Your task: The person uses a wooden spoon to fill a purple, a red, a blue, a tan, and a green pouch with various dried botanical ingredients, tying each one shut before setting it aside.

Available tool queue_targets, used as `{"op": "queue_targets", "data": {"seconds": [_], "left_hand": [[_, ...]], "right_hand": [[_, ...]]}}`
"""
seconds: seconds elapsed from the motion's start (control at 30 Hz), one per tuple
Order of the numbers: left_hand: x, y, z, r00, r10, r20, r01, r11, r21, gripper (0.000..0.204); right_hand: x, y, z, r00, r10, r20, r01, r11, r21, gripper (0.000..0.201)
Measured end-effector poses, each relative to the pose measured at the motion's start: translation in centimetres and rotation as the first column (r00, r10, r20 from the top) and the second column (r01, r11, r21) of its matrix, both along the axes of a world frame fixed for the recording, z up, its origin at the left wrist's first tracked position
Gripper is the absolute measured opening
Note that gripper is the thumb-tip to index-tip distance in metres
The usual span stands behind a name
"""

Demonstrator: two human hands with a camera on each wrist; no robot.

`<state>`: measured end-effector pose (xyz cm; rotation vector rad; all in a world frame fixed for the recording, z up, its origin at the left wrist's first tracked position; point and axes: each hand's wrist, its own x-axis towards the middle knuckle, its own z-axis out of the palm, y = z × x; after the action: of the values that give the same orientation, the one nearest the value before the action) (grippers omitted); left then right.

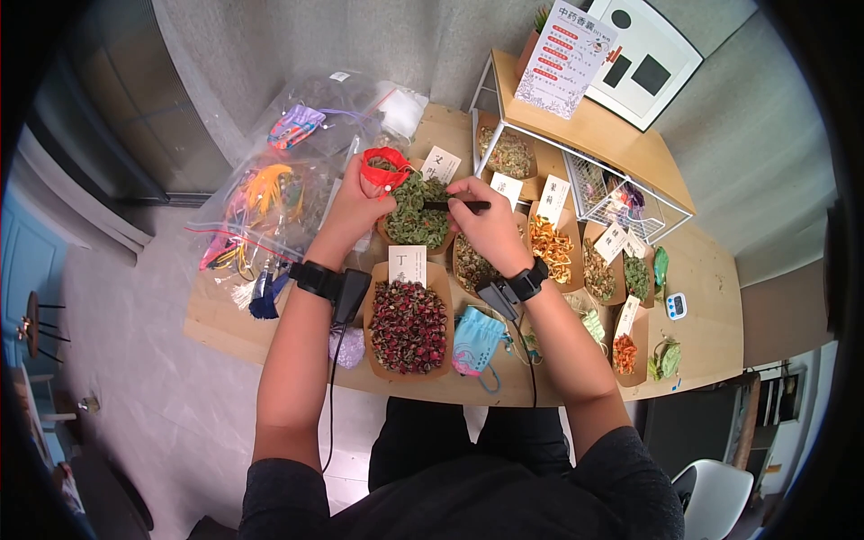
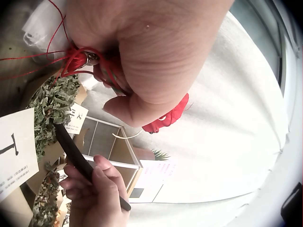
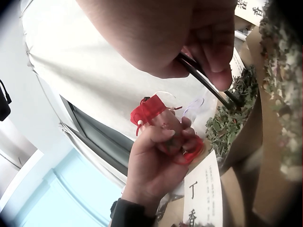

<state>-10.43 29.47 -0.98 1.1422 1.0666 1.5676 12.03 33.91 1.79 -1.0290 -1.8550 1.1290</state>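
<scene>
In the head view my left hand (image 1: 355, 200) grips a small red drawstring pouch (image 1: 385, 168) with its mouth open and bits of dried leaf inside. Red cords (image 2: 80, 61) dangle from the pouch in the left wrist view. My right hand (image 1: 487, 223) pinches a pair of slim black tongs (image 3: 208, 81). Their two tips reach into the dried green leaves (image 1: 416, 209) heaped in a brown paper tray. A printed card (image 1: 437, 167) stands behind this heap. Nearest me lies a paper tray of dried rosebuds (image 1: 409, 328) with its own card (image 1: 408, 265).
To the right are more paper trays, one with orange dried flowers (image 1: 550, 249). A light-blue pouch (image 1: 480, 340) lies at the front edge. Clear plastic bags (image 1: 279, 189) with colourful tassels cover the left side. A wooden-topped rack (image 1: 585, 121) and a small timer (image 1: 676, 306) stand right.
</scene>
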Motion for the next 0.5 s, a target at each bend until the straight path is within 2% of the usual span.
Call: {"op": "queue_targets", "data": {"seconds": [0.23, 0.33, 0.5], "left_hand": [[0.0, -0.3, 0.3, 1.000, 0.003, -0.022, -0.003, 1.000, -0.013, 0.065], [0.0, -0.1, 0.2, 1.000, -0.008, -0.011, 0.008, 1.000, -0.009, 0.066], [-0.1, -0.3, 0.5, 1.000, -0.020, -0.001, 0.020, 0.999, -0.045, 0.064]], "right_hand": [[0.5, -0.8, 1.5, 1.000, -0.010, -0.007, 0.010, 0.999, 0.037, 0.018], [0.9, -0.3, 2.2, 0.998, 0.012, -0.061, -0.008, 0.999, 0.053, 0.018], [0.9, -0.1, 5.3, 0.995, 0.018, -0.103, -0.010, 0.997, 0.071, 0.019]]}}
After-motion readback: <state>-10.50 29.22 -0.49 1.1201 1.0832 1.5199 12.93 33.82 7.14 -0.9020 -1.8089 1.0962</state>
